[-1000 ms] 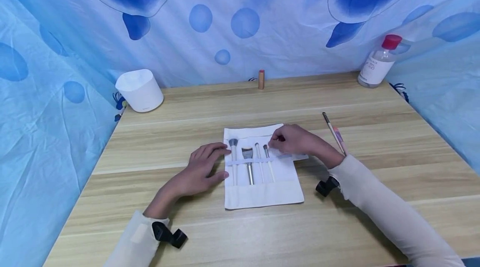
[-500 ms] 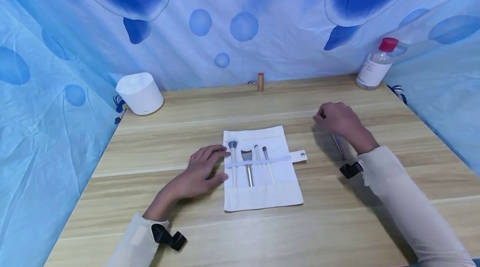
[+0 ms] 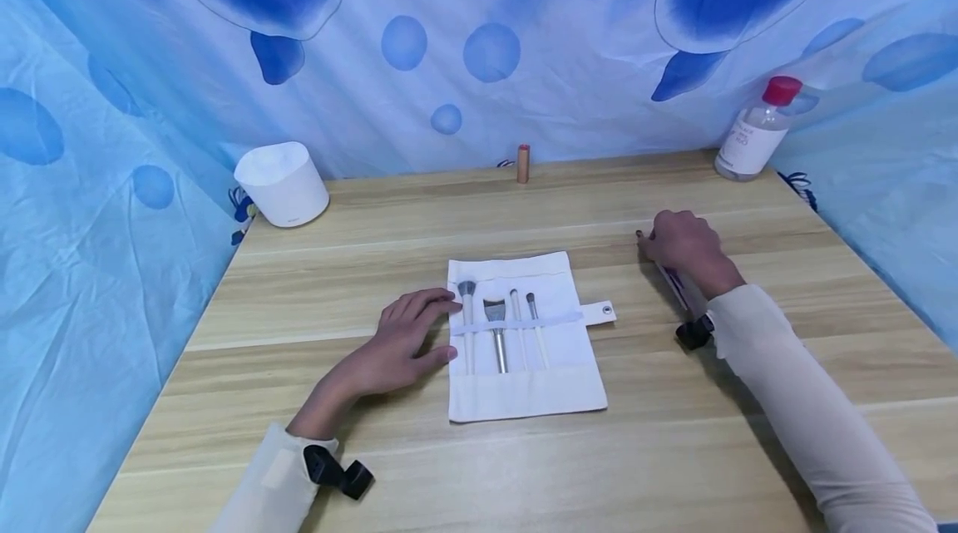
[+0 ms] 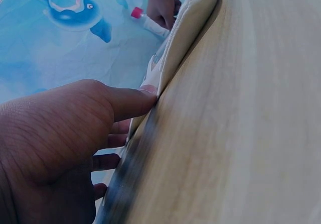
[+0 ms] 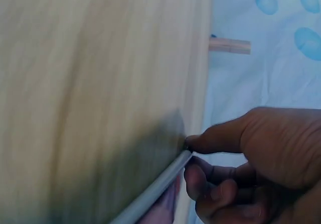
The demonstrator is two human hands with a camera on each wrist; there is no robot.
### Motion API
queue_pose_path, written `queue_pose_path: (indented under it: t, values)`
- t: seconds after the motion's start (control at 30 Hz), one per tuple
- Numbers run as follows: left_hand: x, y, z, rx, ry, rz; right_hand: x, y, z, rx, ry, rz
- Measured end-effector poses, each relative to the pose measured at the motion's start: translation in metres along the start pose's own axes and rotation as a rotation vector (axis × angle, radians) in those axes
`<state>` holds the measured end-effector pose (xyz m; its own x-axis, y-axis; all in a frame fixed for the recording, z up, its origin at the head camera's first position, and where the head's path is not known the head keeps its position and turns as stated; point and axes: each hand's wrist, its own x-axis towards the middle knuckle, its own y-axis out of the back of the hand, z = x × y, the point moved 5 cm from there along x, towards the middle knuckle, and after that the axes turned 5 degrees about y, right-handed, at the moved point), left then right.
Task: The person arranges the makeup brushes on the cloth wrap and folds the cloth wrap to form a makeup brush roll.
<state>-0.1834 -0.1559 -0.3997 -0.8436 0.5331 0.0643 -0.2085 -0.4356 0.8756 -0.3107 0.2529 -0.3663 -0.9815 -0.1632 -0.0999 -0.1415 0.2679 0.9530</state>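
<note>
A white fabric brush roll (image 3: 524,396) lies unrolled mid-table. Tucked under its elastic band are several makeup brushes, among them a fluffy grey one (image 3: 467,290) and a flat, silver-handled one (image 3: 499,346). My left hand (image 3: 407,338) rests at the roll's left edge with spread fingers; in the left wrist view the thumb (image 4: 133,102) touches the fabric edge. To the right, my right hand (image 3: 684,246) pinches a slim makeup brush (image 5: 155,186) close to its dark tip, between thumb and fingers. Beside that brush lies a pink-purple stick-like item (image 5: 161,206), mostly hidden by the hand.
A white cup-like container (image 3: 284,188) stands at the back left. A small copper-coloured tube (image 3: 522,165) is upright at the back edge, and a red-capped clear bottle (image 3: 752,138) stands back right. A snap strap (image 3: 599,313) sticks out from the roll's right side.
My right hand has left the roll's upper right, moved right to the loose brush and taken hold of it near its tip. The left hand has stayed in place.
</note>
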Motion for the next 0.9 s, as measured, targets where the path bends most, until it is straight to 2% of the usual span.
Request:
queue_pose_path:
  t: [0.1,0.33,0.53,0.63,0.77,0.9]
  values:
    - [0.000,0.000,-0.001,0.004,-0.002,0.004,0.001,0.002,-0.009,0.086,0.025,0.015]
    - [-0.001,0.000,-0.002,-0.005,-0.004,0.003,0.002,0.012,-0.043,0.322,0.143,0.067]
    - [-0.001,0.000,-0.002,-0.008,-0.010,0.008,0.003,0.008,-0.070,0.653,0.195,0.062]
    - [-0.001,0.000,-0.003,-0.007,-0.008,0.007,0.003,0.005,-0.081,0.769,0.207,0.050]
    - [0.000,0.000,-0.002,-0.005,-0.010,0.007,0.003,0.003,-0.094,0.827,0.216,0.032]
    - [0.001,0.000,-0.002,-0.003,-0.013,0.009,0.002,-0.002,-0.103,0.827,0.221,0.015]
